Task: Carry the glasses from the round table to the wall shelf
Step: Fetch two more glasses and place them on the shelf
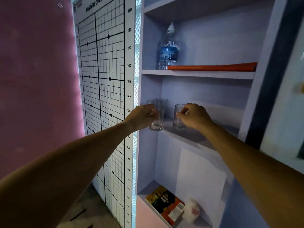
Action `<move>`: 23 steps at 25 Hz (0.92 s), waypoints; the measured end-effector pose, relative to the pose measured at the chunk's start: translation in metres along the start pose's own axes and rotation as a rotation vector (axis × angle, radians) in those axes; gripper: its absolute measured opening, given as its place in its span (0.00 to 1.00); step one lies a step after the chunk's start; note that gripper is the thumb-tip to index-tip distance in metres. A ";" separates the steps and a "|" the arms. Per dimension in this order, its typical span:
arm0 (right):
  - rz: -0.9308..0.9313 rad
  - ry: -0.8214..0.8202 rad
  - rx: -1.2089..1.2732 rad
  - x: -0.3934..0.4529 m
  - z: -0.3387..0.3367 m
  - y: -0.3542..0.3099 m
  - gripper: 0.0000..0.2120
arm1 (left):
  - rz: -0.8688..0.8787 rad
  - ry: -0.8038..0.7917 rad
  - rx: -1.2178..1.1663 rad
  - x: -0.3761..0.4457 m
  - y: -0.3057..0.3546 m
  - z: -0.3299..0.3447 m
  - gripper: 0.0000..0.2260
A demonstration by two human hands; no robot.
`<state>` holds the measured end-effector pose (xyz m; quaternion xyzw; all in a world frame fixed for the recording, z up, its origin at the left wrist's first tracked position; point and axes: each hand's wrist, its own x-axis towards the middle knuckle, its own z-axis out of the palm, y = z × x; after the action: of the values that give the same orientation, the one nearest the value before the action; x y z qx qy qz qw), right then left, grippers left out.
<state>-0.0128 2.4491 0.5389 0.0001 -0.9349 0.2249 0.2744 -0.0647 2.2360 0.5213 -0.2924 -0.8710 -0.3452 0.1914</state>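
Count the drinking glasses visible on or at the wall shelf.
4, possibly more hidden. One in the left hand at the middle shelf's edge, one under the right hand, two behind.

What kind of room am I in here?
Probably a clinic or fitness room: a posture check chart with height marks hangs beside a recessed wall shelf holding a water bottle and glasses.

Glasses (157, 116) on mid shelf (189, 135); bottle (168, 48) above; book (166, 203) below.
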 end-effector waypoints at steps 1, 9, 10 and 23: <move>0.015 0.005 -0.002 0.005 0.004 0.001 0.10 | 0.012 -0.008 -0.005 0.005 -0.005 0.001 0.02; 0.051 0.006 0.046 0.029 0.026 0.004 0.09 | 0.064 -0.043 -0.022 0.035 -0.027 0.006 0.08; 0.048 0.003 0.053 0.033 0.027 0.005 0.09 | 0.070 -0.048 -0.026 0.037 -0.028 0.006 0.09; 0.089 0.125 0.142 0.069 0.050 0.026 0.19 | 0.066 -0.057 -0.157 0.052 -0.040 0.010 0.25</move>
<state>-0.1008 2.4601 0.5255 -0.0361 -0.8969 0.3021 0.3210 -0.1307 2.2394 0.5225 -0.3448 -0.8363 -0.3975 0.1541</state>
